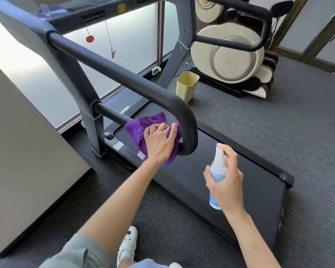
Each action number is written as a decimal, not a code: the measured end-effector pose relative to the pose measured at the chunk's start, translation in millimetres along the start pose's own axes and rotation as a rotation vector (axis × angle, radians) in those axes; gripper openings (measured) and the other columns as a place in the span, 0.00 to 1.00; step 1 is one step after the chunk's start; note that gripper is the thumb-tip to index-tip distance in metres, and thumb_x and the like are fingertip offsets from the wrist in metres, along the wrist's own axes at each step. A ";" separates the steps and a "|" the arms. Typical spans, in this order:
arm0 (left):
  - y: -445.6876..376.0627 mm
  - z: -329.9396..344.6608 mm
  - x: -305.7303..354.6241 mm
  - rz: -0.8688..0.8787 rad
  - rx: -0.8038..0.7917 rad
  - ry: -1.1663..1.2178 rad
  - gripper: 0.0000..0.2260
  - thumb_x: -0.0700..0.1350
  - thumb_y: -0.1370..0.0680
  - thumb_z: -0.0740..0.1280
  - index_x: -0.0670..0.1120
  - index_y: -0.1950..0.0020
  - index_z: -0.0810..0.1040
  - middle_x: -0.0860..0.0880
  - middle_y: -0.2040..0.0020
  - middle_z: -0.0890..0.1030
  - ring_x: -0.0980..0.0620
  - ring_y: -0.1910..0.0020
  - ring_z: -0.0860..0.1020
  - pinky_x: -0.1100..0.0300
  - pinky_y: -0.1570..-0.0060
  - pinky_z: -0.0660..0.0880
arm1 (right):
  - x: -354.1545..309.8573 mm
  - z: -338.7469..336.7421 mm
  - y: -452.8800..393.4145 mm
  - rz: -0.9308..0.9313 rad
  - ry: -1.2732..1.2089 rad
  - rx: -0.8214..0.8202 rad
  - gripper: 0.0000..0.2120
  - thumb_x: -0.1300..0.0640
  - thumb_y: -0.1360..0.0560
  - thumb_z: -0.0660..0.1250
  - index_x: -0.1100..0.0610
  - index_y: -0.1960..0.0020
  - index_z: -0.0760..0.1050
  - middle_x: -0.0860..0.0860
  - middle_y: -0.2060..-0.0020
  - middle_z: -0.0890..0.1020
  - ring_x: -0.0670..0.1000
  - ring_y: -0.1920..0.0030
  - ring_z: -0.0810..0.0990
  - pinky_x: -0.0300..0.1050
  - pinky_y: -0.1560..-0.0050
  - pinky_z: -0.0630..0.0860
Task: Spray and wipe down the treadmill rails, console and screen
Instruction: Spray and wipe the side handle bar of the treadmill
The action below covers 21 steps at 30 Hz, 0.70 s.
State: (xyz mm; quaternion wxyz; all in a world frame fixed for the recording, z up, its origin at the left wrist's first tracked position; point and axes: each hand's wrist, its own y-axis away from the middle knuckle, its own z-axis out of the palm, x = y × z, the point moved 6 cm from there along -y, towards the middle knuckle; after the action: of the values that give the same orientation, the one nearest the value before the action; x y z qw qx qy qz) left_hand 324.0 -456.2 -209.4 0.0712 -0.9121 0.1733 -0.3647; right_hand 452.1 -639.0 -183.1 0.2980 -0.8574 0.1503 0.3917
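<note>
The treadmill's near black rail (124, 78) runs from the console (89, 10) at top left down to a curved end, then loops back as a lower bar. My left hand (160, 141) grips a purple cloth (141, 126) wrapped round that lower bar beside the curve. My right hand (227, 180) holds a small white and blue spray bottle (218, 171) upright over the black running belt (230, 182), forefinger on top of the nozzle. The far rail (246, 8) shows at top right. The screen is out of view.
A pale yellow bin (187, 86) stands on the grey carpet beyond the belt. A cream massage chair (232, 55) fills the back right. A grey block (23, 151) lies to my left. Red safety clips (89, 38) hang under the console.
</note>
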 end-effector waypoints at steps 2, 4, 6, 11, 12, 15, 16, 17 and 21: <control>12.1 -4.3 8.6 -0.146 0.039 0.257 0.21 0.49 0.16 0.52 0.50 0.69 0.67 0.58 0.65 0.71 0.52 0.53 0.71 0.53 0.39 0.60 | -0.4 -3.0 1.5 -0.005 -0.005 0.009 0.34 0.68 0.29 0.71 0.42 0.33 0.63 0.51 0.48 0.79 0.47 0.60 0.76 0.43 0.56 0.79; 31.1 -4.7 17.8 -0.330 0.096 0.549 0.23 0.51 0.16 0.50 0.43 0.66 0.68 0.54 0.65 0.73 0.55 0.60 0.71 0.53 0.45 0.67 | -0.1 -4.4 2.7 -0.001 -0.020 -0.001 0.34 0.68 0.28 0.71 0.42 0.33 0.63 0.53 0.47 0.79 0.48 0.60 0.77 0.49 0.56 0.81; 53.7 4.7 30.4 -0.594 0.053 0.910 0.23 0.60 0.17 0.48 0.48 0.56 0.75 0.55 0.55 0.77 0.59 0.54 0.74 0.55 0.42 0.69 | 0.5 -4.5 3.9 0.008 -0.035 -0.023 0.34 0.68 0.28 0.71 0.41 0.33 0.63 0.56 0.48 0.79 0.50 0.59 0.78 0.53 0.57 0.82; 32.3 -10.3 37.3 -0.890 0.012 1.405 0.30 0.73 0.27 0.54 0.52 0.41 0.76 0.49 0.48 0.82 0.48 0.48 0.80 0.47 0.39 0.73 | 2.3 -10.2 1.6 0.001 -0.038 -0.037 0.33 0.69 0.28 0.71 0.42 0.33 0.63 0.56 0.48 0.79 0.50 0.60 0.78 0.55 0.57 0.82; 24.2 -16.2 39.0 -0.856 0.018 1.493 0.34 0.74 0.28 0.55 0.49 0.39 0.76 0.46 0.48 0.83 0.45 0.48 0.81 0.46 0.41 0.75 | 3.3 -11.9 0.5 0.006 -0.043 -0.040 0.33 0.68 0.28 0.71 0.41 0.34 0.63 0.55 0.48 0.79 0.52 0.61 0.79 0.56 0.58 0.82; 28.7 -9.5 45.0 -0.723 -0.010 1.433 0.37 0.75 0.30 0.53 0.46 0.43 0.78 0.48 0.56 0.86 0.50 0.56 0.84 0.58 0.57 0.81 | 6.2 -17.3 -1.4 0.007 -0.048 -0.038 0.34 0.68 0.28 0.71 0.39 0.34 0.62 0.54 0.49 0.79 0.54 0.62 0.80 0.56 0.60 0.82; 32.8 -3.3 47.4 -0.683 0.001 1.333 0.34 0.74 0.27 0.51 0.46 0.48 0.79 0.51 0.61 0.85 0.54 0.61 0.84 0.62 0.62 0.80 | 6.7 -18.7 -1.6 -0.001 -0.044 -0.033 0.34 0.68 0.28 0.71 0.39 0.34 0.62 0.55 0.50 0.79 0.54 0.62 0.79 0.55 0.60 0.82; 36.1 1.5 49.3 -0.636 0.027 1.233 0.33 0.72 0.24 0.48 0.45 0.52 0.78 0.52 0.64 0.84 0.56 0.63 0.83 0.62 0.61 0.79 | 7.2 -19.5 -1.4 -0.006 -0.042 -0.030 0.34 0.68 0.28 0.71 0.39 0.34 0.62 0.55 0.50 0.79 0.53 0.62 0.79 0.55 0.59 0.81; 42.2 1.9 41.5 -0.408 0.127 0.952 0.34 0.69 0.25 0.48 0.39 0.58 0.74 0.47 0.63 0.75 0.56 0.64 0.74 0.60 0.54 0.73 | 9.1 -20.3 -0.2 -0.005 -0.044 -0.043 0.33 0.68 0.28 0.70 0.41 0.34 0.63 0.55 0.49 0.80 0.54 0.63 0.79 0.55 0.57 0.81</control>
State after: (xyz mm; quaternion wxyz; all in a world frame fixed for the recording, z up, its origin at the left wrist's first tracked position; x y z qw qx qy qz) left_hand 342.2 -510.7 -195.1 -0.0329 -0.6545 -0.0172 -0.7552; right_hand 470.0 -651.8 -179.5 0.2838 -0.8552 0.1330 0.4129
